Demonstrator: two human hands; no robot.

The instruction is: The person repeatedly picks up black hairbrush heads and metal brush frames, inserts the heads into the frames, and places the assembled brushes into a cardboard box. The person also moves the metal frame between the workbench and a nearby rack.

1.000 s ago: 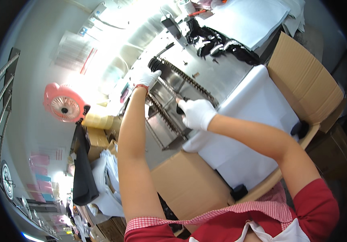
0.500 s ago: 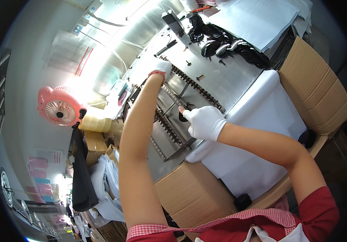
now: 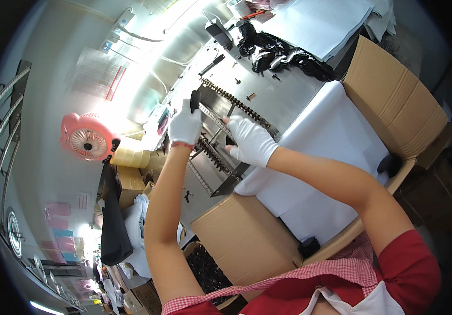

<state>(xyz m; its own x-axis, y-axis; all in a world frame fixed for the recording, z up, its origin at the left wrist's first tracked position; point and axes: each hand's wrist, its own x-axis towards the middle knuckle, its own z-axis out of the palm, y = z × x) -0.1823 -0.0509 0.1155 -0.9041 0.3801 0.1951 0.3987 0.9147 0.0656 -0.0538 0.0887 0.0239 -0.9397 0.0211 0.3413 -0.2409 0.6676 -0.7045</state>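
My left hand [image 3: 185, 126], in a white glove, grips an upright black oval piece [image 3: 195, 101] at the far left end of a metal rack [image 3: 216, 122]. Two rows of small dark, evenly spaced teeth [image 3: 239, 103] run along this rack. Over the rack's near right side is my right hand [image 3: 253, 140], gloved in white with bare fingertips. Its thumb and forefinger are spread apart. Between them shows part of a small black piece [image 3: 230, 140], mostly hidden by the hand; whether the hand touches it I cannot tell.
An open carton [image 3: 247, 231] lined with white sheet [image 3: 315, 194] stands close on the right. Shiny black wrapped pieces [image 3: 273, 55] and a few small screws [image 3: 250, 97] lie on the metal table behind. A pink fan [image 3: 88, 137] and yellow tape rolls [image 3: 131, 155] are at left.
My left hand has drawn back toward me from the rack's far end, and the black oval piece now shows in it. My right hand's fingers have spread over the rack. The view has shifted slightly.
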